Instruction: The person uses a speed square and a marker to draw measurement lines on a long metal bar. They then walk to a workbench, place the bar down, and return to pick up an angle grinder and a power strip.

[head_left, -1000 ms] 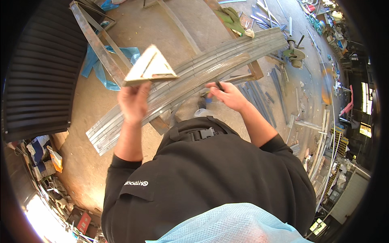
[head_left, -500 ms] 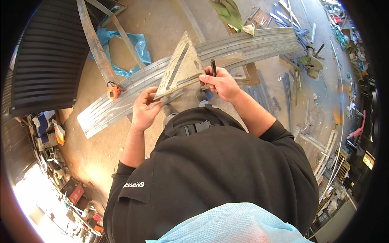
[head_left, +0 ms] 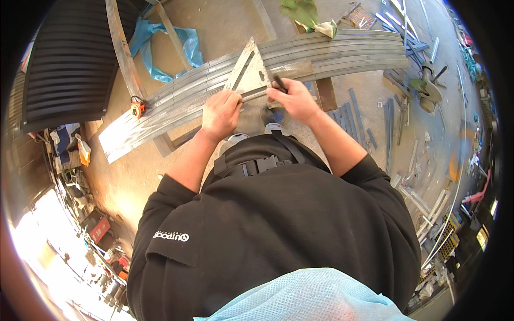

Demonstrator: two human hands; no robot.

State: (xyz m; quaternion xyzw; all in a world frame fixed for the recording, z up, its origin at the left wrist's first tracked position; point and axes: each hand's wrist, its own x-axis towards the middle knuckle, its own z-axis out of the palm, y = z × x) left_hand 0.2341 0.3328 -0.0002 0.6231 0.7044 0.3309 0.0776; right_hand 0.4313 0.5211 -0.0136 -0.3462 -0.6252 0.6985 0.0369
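A worn, pale triangular speed square [head_left: 249, 75] rests over the near edge of a row of long grey metal bars [head_left: 348, 51], its point away from me. My left hand [head_left: 220, 113] is closed on the square's near left corner. At the near right corner, my right hand [head_left: 296, 101] pinches the square with thumb and fingertips. A black marker [head_left: 279, 83] sticks up out of that same hand. The right hand hides part of the square's corner, and the left-hand fingertips are partly hidden.
An orange tape measure [head_left: 137, 107] sits at the bars' left end. Green gloves [head_left: 303, 15] lie on the far edge. A cutting tool with a disc [head_left: 426, 88] stands at right, near blue-grey metal offcuts [head_left: 350, 120]. Blue plastic sheeting [head_left: 190, 47] and a black corrugated panel [head_left: 72, 64] are at left.
The square has come down onto the bars, turning slightly. My left hand has moved right and forward along its corner. My right hand keeps the marker and has tilted it.
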